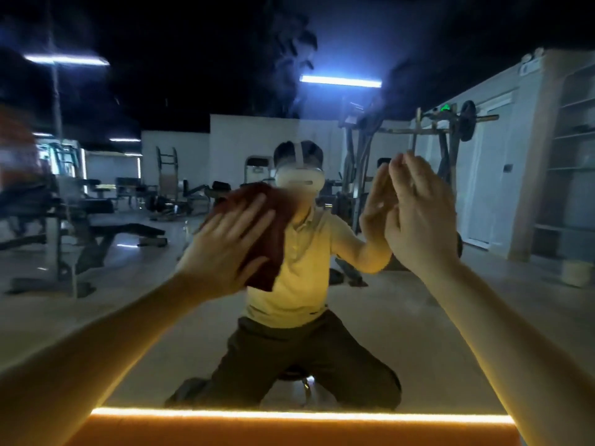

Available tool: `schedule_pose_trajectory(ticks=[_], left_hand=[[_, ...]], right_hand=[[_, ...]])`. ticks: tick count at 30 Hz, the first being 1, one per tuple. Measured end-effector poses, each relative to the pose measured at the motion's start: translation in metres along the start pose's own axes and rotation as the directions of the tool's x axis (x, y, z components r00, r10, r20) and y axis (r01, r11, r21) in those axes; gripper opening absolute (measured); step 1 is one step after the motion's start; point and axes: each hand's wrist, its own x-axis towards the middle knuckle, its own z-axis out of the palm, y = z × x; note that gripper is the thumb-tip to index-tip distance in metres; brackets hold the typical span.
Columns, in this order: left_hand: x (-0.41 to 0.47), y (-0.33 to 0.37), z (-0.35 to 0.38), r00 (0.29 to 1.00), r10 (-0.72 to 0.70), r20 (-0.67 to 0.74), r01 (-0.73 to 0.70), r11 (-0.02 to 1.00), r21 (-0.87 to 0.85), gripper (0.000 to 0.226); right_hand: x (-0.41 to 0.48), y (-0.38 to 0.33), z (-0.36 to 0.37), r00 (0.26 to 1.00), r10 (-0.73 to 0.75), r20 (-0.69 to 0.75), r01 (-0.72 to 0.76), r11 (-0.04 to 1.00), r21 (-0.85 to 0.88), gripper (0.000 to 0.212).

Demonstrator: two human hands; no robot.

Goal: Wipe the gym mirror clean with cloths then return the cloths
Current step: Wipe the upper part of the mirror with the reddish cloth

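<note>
Spread flat, the left hand [225, 246] presses a dark red cloth [277, 220] against the mirror [386, 333], near the middle of the glass; its fingers are straight, not curled round the fabric. To the right, the right hand [418, 220] is raised with fingers straight and close together, holding nothing, its fingertips meeting their reflection as if bracing on the glass. Both forearms reach forward and up from the near corners. Wiping looks to be the step in hand, and returning the cloth is not yet begun. Next the cloth likely needs firm, even sweeps across unwiped glass, down toward the lit orange strip [289, 415] at the mirror's near edge. Only one cloth shows.
</note>
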Motion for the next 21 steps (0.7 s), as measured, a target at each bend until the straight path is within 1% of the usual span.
schedule_pose_trajectory(ticks=[1,2,3,4,5,6,7,8,9,11,13,14,16,17,18,19,20,21], left_hand=[[-0.001,-0.023,-0.011,0.994,-0.108,-0.014,0.108,0.994,0.012,0.079],[0.002,-0.038,-0.021,0.967,-0.249,-0.044,0.249,0.968,-0.002,0.080],[0.012,-0.043,-0.030,0.912,-0.403,-0.078,0.401,0.915,-0.043,0.081],[0.028,-0.036,-0.035,0.837,-0.535,-0.112,0.527,0.844,-0.098,0.082],[0.049,-0.019,-0.036,0.766,-0.627,-0.142,0.609,0.779,-0.151,0.082],[0.074,0.005,-0.034,0.720,-0.673,-0.169,0.646,0.739,-0.192,0.081],[0.099,0.033,-0.031,0.711,-0.677,-0.193,0.644,0.736,-0.207,0.080],[0.123,0.060,-0.028,0.737,-0.642,-0.211,0.611,0.766,-0.198,0.079],[0.145,0.085,-0.024,0.778,-0.590,-0.216,0.562,0.807,-0.183,0.078],[0.180,0.128,-0.016,0.838,-0.495,-0.231,0.469,0.868,-0.161,0.076],[0.200,0.159,-0.015,0.887,-0.409,-0.212,0.382,0.910,-0.160,0.072],[0.202,0.167,-0.015,0.922,-0.342,-0.181,0.317,0.936,-0.153,0.071],[0.195,0.162,-0.018,0.982,-0.161,-0.098,0.154,0.985,-0.077,0.069],[0.189,0.148,-0.022,0.996,-0.076,-0.054,0.076,0.997,-0.003,0.068],[0.180,0.128,-0.027,1.000,-0.027,-0.015,0.028,0.997,0.075,0.069],[0.171,0.105,-0.033,1.000,-0.025,0.014,0.023,0.990,0.136,0.069],[0.160,0.081,-0.040,0.997,-0.068,0.026,0.063,0.984,0.169,0.070],[0.148,0.057,-0.046,0.990,-0.139,0.024,0.132,0.974,0.183,0.072]], right_hand=[[0.008,0.005,0.002,0.999,0.023,-0.025,-0.023,1.000,-0.002,0.066],[0.013,0.009,0.006,0.998,0.042,-0.041,-0.042,0.999,0.003,0.064],[0.016,0.013,0.011,0.998,0.050,-0.049,-0.050,0.999,-0.003,0.063],[0.015,0.015,0.016,0.998,0.043,-0.055,-0.044,0.999,-0.020,0.062],[0.014,0.018,0.022,0.998,0.024,-0.062,-0.026,0.999,-0.035,0.063],[0.013,0.023,0.025,0.997,0.001,-0.080,-0.004,1.000,-0.029,0.064],[0.013,0.029,0.028,0.994,-0.023,-0.110,0.024,1.000,0.002,0.062],[0.014,0.038,0.029,0.988,-0.055,-0.145,0.062,0.997,0.044,0.060],[0.016,0.048,0.029,0.980,-0.089,-0.177,0.106,0.990,0.089,0.057],[0.022,0.066,0.027,0.966,-0.141,-0.215,0.183,0.964,0.190,0.055],[0.028,0.073,0.023,0.963,-0.160,-0.217,0.212,0.946,0.244,0.055],[0.030,0.072,0.020,0.963,-0.154,-0.223,0.209,0.947,0.246,0.054],[0.037,0.067,0.014,0.958,-0.143,-0.247,0.208,0.942,0.264,0.050],[0.041,0.066,0.011,0.955,-0.145,-0.258,0.218,0.934,0.282,0.048],[0.045,0.065,0.009,0.953,-0.151,-0.262,0.228,0.929,0.291,0.046],[0.050,0.065,0.008,0.952,-0.156,-0.263,0.232,0.929,0.288,0.046],[0.054,0.065,0.008,0.952,-0.157,-0.261,0.229,0.934,0.275,0.047],[0.058,0.065,0.009,0.953,-0.153,-0.260,0.222,0.939,0.262,0.048]])
